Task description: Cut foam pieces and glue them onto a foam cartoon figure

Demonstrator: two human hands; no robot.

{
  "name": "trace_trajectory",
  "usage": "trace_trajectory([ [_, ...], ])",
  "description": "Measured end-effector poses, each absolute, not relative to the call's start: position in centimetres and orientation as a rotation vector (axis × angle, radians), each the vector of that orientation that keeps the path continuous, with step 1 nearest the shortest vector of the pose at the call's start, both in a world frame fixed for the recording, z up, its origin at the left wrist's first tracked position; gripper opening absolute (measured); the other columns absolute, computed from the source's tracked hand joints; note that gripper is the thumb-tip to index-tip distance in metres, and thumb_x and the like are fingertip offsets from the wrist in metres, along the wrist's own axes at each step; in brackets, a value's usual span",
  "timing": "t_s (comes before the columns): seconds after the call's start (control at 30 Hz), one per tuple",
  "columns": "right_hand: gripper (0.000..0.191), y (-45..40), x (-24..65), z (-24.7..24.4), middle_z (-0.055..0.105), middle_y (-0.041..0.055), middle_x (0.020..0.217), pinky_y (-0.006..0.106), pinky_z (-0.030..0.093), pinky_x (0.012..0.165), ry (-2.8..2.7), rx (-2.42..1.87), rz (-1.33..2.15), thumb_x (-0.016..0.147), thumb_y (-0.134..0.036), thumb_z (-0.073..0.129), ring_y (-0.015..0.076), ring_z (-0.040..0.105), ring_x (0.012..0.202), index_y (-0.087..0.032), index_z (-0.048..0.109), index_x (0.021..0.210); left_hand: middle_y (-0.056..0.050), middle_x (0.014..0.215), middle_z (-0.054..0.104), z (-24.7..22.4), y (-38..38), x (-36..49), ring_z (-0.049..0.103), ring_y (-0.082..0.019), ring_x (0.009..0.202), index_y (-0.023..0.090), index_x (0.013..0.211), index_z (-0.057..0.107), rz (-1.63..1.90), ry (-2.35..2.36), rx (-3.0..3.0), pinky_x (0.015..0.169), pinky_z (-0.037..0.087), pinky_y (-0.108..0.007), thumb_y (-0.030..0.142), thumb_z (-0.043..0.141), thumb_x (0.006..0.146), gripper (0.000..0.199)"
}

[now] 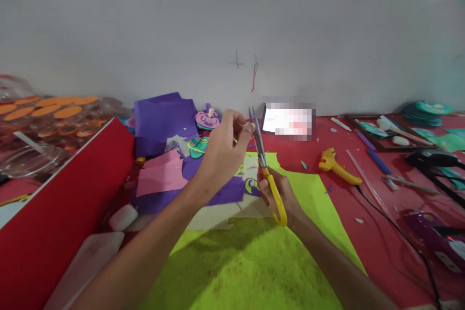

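Note:
My right hand [278, 189] grips a pair of scissors [262, 152] with yellow handles, its blades pointing up and slightly parted. Close to the blades, my left hand [232, 138] pinches a small pale piece [252, 127] between thumb and fingers; its exact shape is too small to make out. Beneath both hands lie felt sheets: a purple one [227, 193], a pink one [160, 177] and a large yellow-green one [305, 191]. Left of my left hand is a teal cutout [197, 147], and behind it a pink cutout [208, 118].
A yellow glue gun [337, 167] with a black cord lies right on the red table [348, 213]. A lit phone [288, 120] leans against the grey partition [181, 38]. At left, a red panel [72, 208] fences off clear containers with orange discs [54, 106]. Pens and a dark tray [388, 133] sit far right.

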State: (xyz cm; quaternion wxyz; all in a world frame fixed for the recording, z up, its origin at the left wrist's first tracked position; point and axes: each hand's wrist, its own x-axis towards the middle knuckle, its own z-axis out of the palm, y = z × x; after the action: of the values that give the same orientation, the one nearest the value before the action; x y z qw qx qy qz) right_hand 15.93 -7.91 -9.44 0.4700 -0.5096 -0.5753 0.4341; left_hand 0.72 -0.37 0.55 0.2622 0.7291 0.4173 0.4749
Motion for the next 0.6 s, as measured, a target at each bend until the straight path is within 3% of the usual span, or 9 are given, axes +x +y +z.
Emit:
trace_trajectory([
  [0.1, 0.058, -7.84, 16.00, -9.49, 0.044, -0.0051, 0.057, 0.025, 0.031, 0.045, -1.430, -1.263, 1.044, 0.087, -0.081, 0.056, 0.0127, 0.039, 0.051, -0.024, 0.049, 0.080, 0.001, 0.071, 0.058, 0.53, -0.22, 0.68, 0.051, -0.012, 0.061, 0.021, 0.085, 0.054, 1.212, 1.107, 2.027, 0.056, 0.038, -0.027, 0.023, 0.055, 0.100, 0.016],
  [0.27, 0.060, -7.84, 16.06, -9.62, 0.042, -0.0057, 0.056, 0.025, 0.030, 0.045, -1.459, -1.294, 1.015, 0.088, -0.083, 0.050, 0.0125, 0.039, 0.049, -0.024, 0.047, 0.080, 0.002, 0.068, 0.056, 0.25, -0.01, 0.78, 0.049, -0.012, 0.060, 0.021, 0.082, 0.055, 1.233, 1.070, 1.998, 0.055, 0.036, -0.026, 0.020, 0.056, 0.098, 0.016],
  [0.6, 0.059, -7.94, 16.08, -9.44, 0.042, -0.0059, 0.056, 0.025, 0.029, 0.044, -1.451, -1.287, 1.014, 0.087, -0.082, 0.053, 0.0116, 0.037, 0.048, -0.024, 0.047, 0.079, 0.001, 0.071, 0.059, 0.49, -0.13, 0.77, 0.054, -0.012, 0.063, 0.021, 0.082, 0.055, 1.277, 1.046, 1.931, 0.056, 0.040, -0.026, 0.017, 0.056, 0.095, 0.014],
])
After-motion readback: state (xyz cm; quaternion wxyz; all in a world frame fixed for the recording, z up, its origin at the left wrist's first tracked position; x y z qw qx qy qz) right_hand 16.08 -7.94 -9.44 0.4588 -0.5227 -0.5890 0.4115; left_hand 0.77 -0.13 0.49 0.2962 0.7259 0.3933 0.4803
